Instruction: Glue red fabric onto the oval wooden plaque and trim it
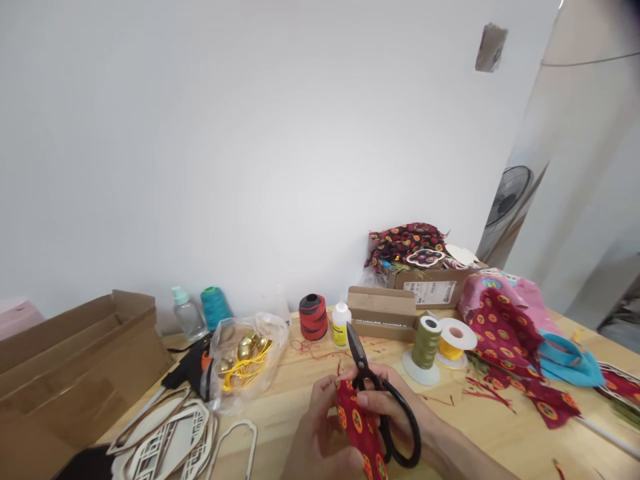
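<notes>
Near the bottom centre, my left hand (320, 433) is closed on the left edge of a red patterned cloth strip (357, 421), its fingertips at the strip's top end. My right hand (387, 405) lies against the strip's right side, its thumb on the cloth. Black-handled scissors (359, 350) sit in my right hand, blades together and pointing up and slightly left, with the large loops hanging down to the right. The lower end of the strip runs out of the picture.
Behind my hands stand a red-and-black thread cone (313, 317), a glue bottle (341, 325) and a small carton (383, 313). Green (427, 343) and yellow (451, 347) spools and red cloth (505, 333) lie right. Left are a bag of bells (247, 360), wooden frames (173, 437) and a large carton (80, 373).
</notes>
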Demonstrator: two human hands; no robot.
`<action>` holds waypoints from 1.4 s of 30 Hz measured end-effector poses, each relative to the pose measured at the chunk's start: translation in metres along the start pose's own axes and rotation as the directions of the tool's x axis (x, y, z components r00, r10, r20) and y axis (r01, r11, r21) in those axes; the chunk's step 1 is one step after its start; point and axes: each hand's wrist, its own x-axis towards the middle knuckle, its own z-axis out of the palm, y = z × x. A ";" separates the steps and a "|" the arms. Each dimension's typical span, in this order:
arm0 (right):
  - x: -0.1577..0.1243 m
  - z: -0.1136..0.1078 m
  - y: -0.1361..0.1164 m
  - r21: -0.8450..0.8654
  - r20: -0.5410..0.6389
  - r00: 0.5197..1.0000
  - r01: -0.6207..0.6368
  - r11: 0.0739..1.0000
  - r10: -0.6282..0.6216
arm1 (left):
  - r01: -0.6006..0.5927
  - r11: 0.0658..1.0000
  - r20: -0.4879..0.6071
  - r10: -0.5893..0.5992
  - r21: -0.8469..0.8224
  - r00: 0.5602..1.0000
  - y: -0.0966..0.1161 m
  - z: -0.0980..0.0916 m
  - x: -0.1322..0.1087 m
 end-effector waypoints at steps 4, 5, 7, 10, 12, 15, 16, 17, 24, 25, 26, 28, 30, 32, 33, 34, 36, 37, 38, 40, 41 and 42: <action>0.002 0.001 0.003 -0.065 -0.095 0.994 0.044 0.997 -0.050 | -0.078 0.990 -0.087 0.089 0.121 0.992 0.000 -0.006 0.000; 0.002 0.001 0.003 -0.082 -0.123 0.990 0.062 0.995 -0.072 | -0.079 0.987 -0.117 0.095 0.139 0.989 0.001 -0.007 -0.001; 0.001 0.001 0.002 -0.095 -0.157 0.982 0.092 0.991 -0.106 | -0.078 0.981 -0.184 0.111 0.176 0.977 0.003 -0.010 -0.002; -0.002 -0.001 0.000 -0.081 -0.138 0.983 0.111 0.991 -0.121 | -0.056 0.962 -0.297 0.138 0.269 0.945 0.009 -0.010 -0.005; -0.003 -0.001 -0.002 -0.086 -0.116 0.982 0.141 0.986 -0.150 | -0.033 0.933 -0.345 0.164 0.357 0.924 0.013 -0.010 -0.006; -0.005 -0.001 -0.004 -0.099 -0.073 0.969 0.226 0.969 -0.234 | -0.036 0.899 -0.348 0.206 0.437 0.915 0.017 -0.010 -0.006; -0.006 -0.001 -0.004 -0.108 -0.054 0.966 0.246 0.963 -0.253 | -0.036 0.902 -0.335 0.197 0.430 0.921 0.017 -0.009 -0.006; -0.006 -0.001 -0.005 -0.123 -0.038 0.963 0.260 0.958 -0.266 | -0.030 0.918 -0.319 0.168 0.396 0.933 0.018 -0.008 -0.006; -0.005 0.000 -0.009 -0.307 -0.164 0.950 0.206 0.929 -0.265 | 0.323 0.896 -0.114 -0.370 -0.304 0.922 0.016 -0.003 -0.006; -0.004 -0.001 -0.009 -0.332 -0.190 0.946 0.191 0.924 -0.264 | 0.377 0.842 -0.093 -0.442 -0.385 0.892 0.014 -0.003 -0.007; -0.004 -0.001 -0.008 -0.358 -0.198 0.943 0.184 0.915 -0.267 | 0.413 0.796 -0.080 -0.494 -0.442 0.866 0.011 -0.004 -0.007; -0.003 -0.001 -0.007 -0.397 -0.165 0.943 0.204 0.895 -0.288 | 0.430 0.756 -0.091 -0.537 -0.493 0.839 0.005 -0.004 -0.008; -0.003 0.000 -0.005 -0.411 -0.124 0.950 0.213 0.886 -0.286 | 0.403 0.770 -0.140 -0.528 -0.494 0.838 0.000 -0.003 -0.007; -0.005 0.002 -0.003 -0.426 -0.108 0.957 0.202 0.882 -0.271 | 0.349 0.823 -0.197 -0.472 -0.449 0.859 -0.001 -0.002 -0.006; -0.005 0.004 -0.003 -0.441 -0.103 0.961 0.189 0.877 -0.258 | 0.320 0.860 -0.210 -0.425 -0.398 0.881 -0.001 -0.001 -0.006; -0.006 0.005 -0.002 -0.462 -0.098 0.965 0.173 0.870 -0.244 | 0.287 0.900 -0.208 -0.365 -0.328 0.907 0.001 -0.001 -0.005; -0.007 0.009 -0.001 -0.499 -0.086 0.971 0.153 0.853 -0.225 | 0.188 0.973 -0.200 -0.213 -0.136 0.956 0.005 -0.001 -0.005; -0.008 0.011 -0.001 -0.509 -0.081 0.972 0.151 0.847 -0.222 | 0.127 0.992 -0.206 -0.128 -0.018 0.970 0.007 -0.002 -0.005; -0.009 0.012 -0.002 -0.514 -0.081 0.971 0.151 0.844 -0.223 | 0.071 0.991 -0.221 -0.045 0.109 0.974 0.009 -0.003 -0.005; -0.010 0.015 -0.003 -0.513 -0.085 0.971 0.151 0.845 -0.225 | -0.005 0.932 -0.249 0.101 0.362 0.963 0.013 -0.005 -0.005; -0.010 0.016 -0.004 -0.511 -0.088 0.971 0.147 0.847 -0.221 | -0.017 0.885 -0.251 0.150 0.465 0.956 0.014 -0.006 -0.005; -0.010 0.017 -0.004 -0.511 -0.093 0.972 0.141 0.848 -0.217 | -0.020 0.840 -0.248 0.183 0.541 0.951 0.015 -0.007 -0.005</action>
